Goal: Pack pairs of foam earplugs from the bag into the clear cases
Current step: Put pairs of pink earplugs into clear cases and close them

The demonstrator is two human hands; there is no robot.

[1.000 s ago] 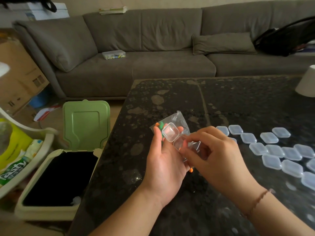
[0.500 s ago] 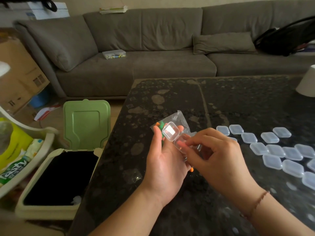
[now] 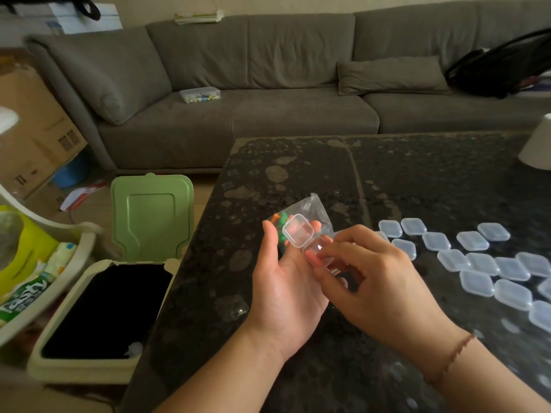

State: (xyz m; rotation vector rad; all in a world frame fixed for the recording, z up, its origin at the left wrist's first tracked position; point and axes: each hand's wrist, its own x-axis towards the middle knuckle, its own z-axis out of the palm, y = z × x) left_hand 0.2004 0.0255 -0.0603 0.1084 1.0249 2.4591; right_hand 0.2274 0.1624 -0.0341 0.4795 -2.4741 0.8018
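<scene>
My left hand is held palm up above the dark stone table. It holds a small clear case with its lid swung open, and a clear plastic bag of orange and green earplugs behind the case. My right hand has its fingertips pinched at the lower half of the open case. What sits between those fingertips is hidden. Several shut clear cases lie in rows on the table to the right.
A bin with a raised green lid stands by the table's left edge. A white basket with packets is at far left. A grey sofa lies behind the table. A white object stands at the table's far right.
My right hand's fingertips have shifted slightly left and closer onto the open case. My left hand, the case and the bag have stayed where they were.
</scene>
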